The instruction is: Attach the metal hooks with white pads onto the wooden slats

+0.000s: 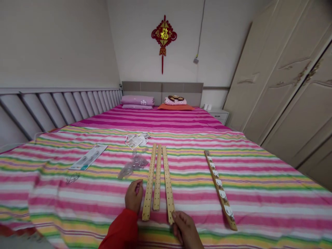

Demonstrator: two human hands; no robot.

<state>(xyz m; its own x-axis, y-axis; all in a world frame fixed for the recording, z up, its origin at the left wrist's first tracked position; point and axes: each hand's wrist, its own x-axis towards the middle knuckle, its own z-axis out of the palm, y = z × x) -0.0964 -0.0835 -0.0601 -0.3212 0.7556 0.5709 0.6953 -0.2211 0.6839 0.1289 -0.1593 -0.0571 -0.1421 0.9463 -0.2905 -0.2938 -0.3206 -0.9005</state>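
Note:
Three long pale wooden strips with rows of small holes lie lengthwise on the striped sheet. My right hand [186,229] pinches the near end of the right wooden strip [168,181] between thumb and fingers. The left wooden strip [148,185] and a shorter middle strip [157,180] lie close together beside it. Just left of them is my left hand [134,196], its fingers curled closed; whatever they may hold is too small to make out. Beyond that hand rests a clear plastic bag [133,165] with small pieces inside.
Farther right lies a brown wooden strip [220,188] carrying several white round pieces. On the left are a flat blister pack [89,157] and some thin wire pieces [73,178]. White tags and packaging [137,140] lie beyond the bag. A metal rail [67,107] borders the bed's left side.

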